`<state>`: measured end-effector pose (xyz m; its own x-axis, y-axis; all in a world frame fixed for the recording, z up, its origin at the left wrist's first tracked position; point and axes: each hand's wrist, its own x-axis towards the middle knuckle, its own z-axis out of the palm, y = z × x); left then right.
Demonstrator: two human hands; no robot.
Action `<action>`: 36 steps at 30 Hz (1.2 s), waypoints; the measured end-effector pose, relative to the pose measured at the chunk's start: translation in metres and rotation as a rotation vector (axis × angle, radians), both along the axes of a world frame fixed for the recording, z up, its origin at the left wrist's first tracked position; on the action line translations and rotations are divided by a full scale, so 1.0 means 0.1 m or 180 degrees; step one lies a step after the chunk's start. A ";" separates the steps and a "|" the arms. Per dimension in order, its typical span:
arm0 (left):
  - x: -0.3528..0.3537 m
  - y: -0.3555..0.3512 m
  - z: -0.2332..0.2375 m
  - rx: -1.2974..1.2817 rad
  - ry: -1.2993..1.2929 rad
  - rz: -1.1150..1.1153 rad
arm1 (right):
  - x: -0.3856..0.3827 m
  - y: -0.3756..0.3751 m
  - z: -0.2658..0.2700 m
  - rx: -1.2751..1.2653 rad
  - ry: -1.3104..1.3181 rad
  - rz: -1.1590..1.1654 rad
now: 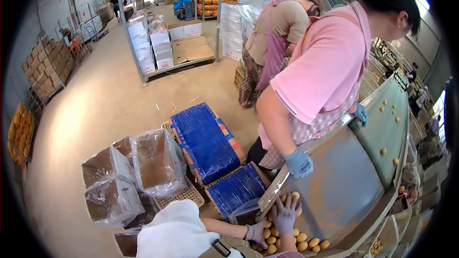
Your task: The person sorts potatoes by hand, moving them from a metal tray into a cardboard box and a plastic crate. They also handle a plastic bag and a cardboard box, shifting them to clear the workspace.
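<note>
Yellow-brown potatoes (301, 246) lie in a group at the lower end of a worn metal sorting table (342, 169). Over them, my right hand (286, 216), in a pale purple-grey glove, reaches up with its fingers spread. A potato or two shows at its fingertips. My left hand (256, 233), in a grey glove, rests at the table's left edge against the nearest potatoes. Its fingers look loosely apart, though partly hidden. Directly left of the hands is a clear plastic liner (245, 210) beside a carton covered in blue film (237, 188).
A co-worker in a pink shirt (325, 62) leans over the table, with a blue-gloved hand (299, 163) near mine. Another person (275, 33) bends behind. Plastic-lined cartons (158, 160) and a larger blue-covered stack (203, 143) stand left. A green belt (382, 124) carries scattered potatoes.
</note>
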<state>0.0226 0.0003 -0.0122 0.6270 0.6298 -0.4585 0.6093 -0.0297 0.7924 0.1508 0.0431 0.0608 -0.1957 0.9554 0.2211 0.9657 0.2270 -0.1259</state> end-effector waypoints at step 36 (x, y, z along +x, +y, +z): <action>0.00 -0.03 0.03 -0.3738 -0.2805 0.0754 | 0.04 -1.69 0.15 -0.1159 0.0011 -0.1519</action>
<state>0.0224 -0.0024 -0.0090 0.9043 0.3025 -0.3011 -0.1681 0.9009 0.4002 0.1548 -0.1261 0.0755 0.2737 0.9520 -0.1371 0.9498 -0.2900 -0.1176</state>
